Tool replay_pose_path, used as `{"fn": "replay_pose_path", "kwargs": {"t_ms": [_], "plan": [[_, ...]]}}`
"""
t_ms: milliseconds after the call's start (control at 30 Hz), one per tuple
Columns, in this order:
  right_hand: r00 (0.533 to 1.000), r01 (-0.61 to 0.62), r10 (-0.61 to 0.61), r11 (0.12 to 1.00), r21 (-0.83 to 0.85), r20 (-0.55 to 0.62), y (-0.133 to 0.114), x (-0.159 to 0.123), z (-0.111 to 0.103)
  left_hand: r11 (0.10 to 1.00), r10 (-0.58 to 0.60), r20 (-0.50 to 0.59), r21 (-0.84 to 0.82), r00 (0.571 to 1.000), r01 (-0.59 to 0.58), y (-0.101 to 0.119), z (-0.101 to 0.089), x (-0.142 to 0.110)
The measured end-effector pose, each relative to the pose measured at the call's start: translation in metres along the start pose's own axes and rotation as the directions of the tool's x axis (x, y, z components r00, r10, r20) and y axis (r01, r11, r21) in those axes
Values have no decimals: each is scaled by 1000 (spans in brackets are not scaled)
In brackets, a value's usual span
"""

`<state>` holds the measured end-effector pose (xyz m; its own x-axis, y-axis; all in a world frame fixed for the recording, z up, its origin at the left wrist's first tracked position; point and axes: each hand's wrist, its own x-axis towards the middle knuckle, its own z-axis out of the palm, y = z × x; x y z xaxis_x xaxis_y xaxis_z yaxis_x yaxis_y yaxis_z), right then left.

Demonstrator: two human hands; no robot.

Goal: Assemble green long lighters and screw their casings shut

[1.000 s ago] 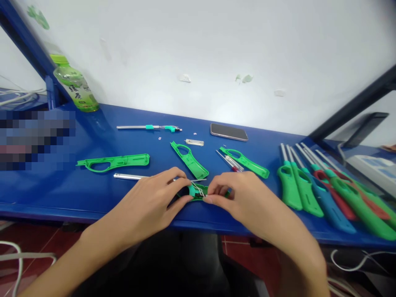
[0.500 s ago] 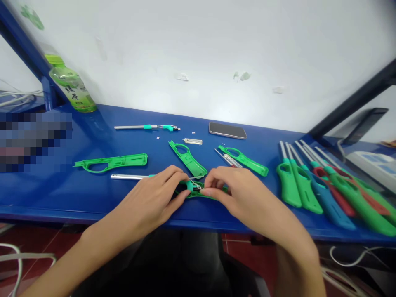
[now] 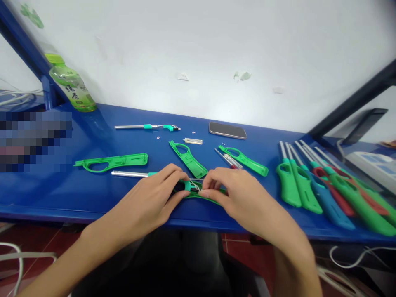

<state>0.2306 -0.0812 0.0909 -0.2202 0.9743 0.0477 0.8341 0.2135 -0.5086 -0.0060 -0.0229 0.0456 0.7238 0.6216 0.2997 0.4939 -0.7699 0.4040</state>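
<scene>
Near the table's front edge lies an opened green lighter (image 3: 202, 196), its metal tube (image 3: 130, 174) pointing left. My left hand (image 3: 165, 189) is closed on its teal trigger (image 3: 187, 185), thumb below and fingers above. My right hand (image 3: 221, 185) pinches at the black part and wires (image 3: 196, 188) inside the green shell; the fingertips hide exactly what they grip. Just behind my hands rests a loose green shell half (image 3: 188, 159). Another shell half (image 3: 244, 161) sits to the right beside a thin rod and small parts (image 3: 229, 159). A third (image 3: 114, 162) lies to the left.
At the back are a tube with a teal trigger (image 3: 148, 127), a clear small part (image 3: 193, 141) and a phone (image 3: 227, 130). Several whole lighters (image 3: 315, 185) lie at the right. A drink bottle (image 3: 74, 88) stands at the back left, against the white wall (image 3: 216, 49).
The lighter's tube has shifted slightly up and its body has tilted a little. Both hands keep nearly the same place, with small finger movements at the trigger and wires.
</scene>
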Motion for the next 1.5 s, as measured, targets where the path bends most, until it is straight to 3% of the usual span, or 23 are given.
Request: {"fn": "replay_pose_path", "kwargs": {"t_ms": [600,1233,1500], "plan": [[1000,9,-12,994,-110,-25,0,0,4,1000,26,-22,15,999,-25,2,0,2],[996,-80,84,984,157,-24,-2,2,9,1000,5,1,10,1000,-5,3,-2,2],[999,-52,52,996,71,-2,-3,3,4,1000,24,-6,18,1000,-24,2,-1,1]]}}
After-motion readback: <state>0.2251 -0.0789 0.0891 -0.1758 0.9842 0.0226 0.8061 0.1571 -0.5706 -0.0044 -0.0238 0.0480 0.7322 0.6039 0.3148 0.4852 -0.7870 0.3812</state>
